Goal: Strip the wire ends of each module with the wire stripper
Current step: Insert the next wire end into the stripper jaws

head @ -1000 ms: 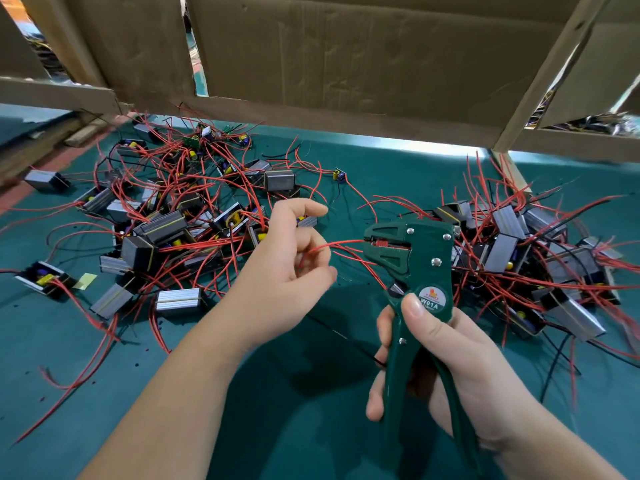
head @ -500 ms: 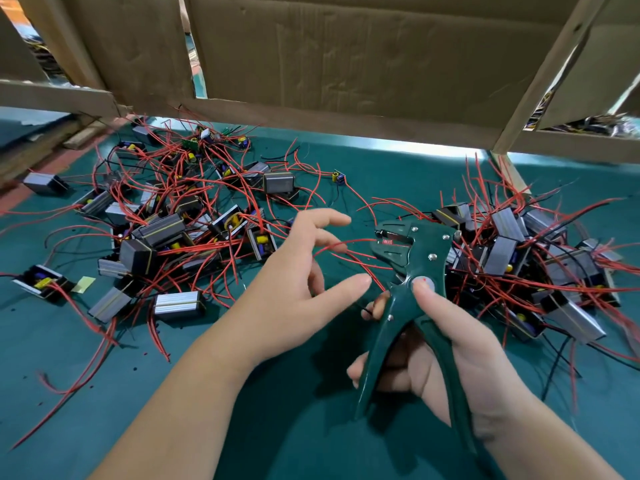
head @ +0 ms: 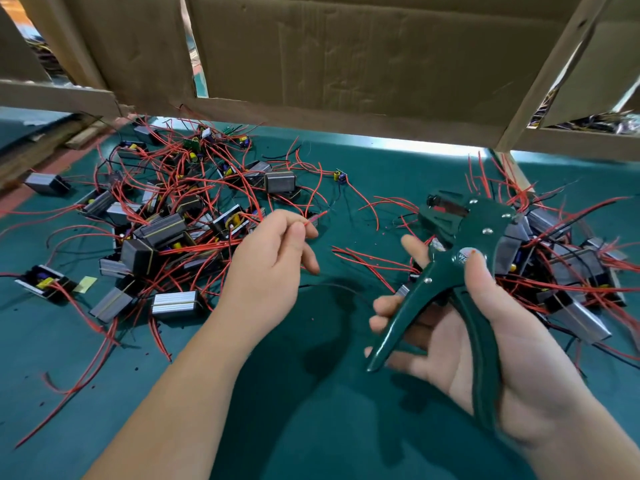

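Stripper [head: 485, 233] one; pinched wire [head: 317, 217] one

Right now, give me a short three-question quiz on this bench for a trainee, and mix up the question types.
1. True or false: the red wire pinched by the left hand sits inside the head of the wire stripper.
2. Multiple choice: the wire stripper's handles are A) squeezed together, B) spread apart, C) taped shut.
3. Fill in: the wire stripper is held in the ___ hand.

Key
1. False: the wire end is clear of the tool, off to its left.
2. B.
3. Right: the right hand holds it, thumb on the body.
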### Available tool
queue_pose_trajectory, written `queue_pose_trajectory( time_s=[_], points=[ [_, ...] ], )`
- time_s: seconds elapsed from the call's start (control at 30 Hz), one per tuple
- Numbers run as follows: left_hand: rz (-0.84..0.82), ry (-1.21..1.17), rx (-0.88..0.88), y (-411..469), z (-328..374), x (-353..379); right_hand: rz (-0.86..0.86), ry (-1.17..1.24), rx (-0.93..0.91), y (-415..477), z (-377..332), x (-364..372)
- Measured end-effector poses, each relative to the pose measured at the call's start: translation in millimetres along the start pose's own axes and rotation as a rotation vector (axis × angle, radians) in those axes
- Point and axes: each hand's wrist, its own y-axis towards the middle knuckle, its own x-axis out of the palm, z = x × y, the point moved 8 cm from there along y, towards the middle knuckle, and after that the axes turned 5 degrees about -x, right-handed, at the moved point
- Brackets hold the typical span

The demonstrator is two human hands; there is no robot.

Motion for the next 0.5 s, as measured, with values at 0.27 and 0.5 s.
queue_pose_trajectory(
  time_s=[0.27, 0.5],
  points=[
    [-0.037, -0.535, -0.237, 5, -8, -16, -0.063, 0.063, 0.175, -10, 6, 7],
    [-0.073, -0.571, -0.253, 5, -7, -18, -0.027, -0.118, 0.124, -9, 8, -2]
  ],
)
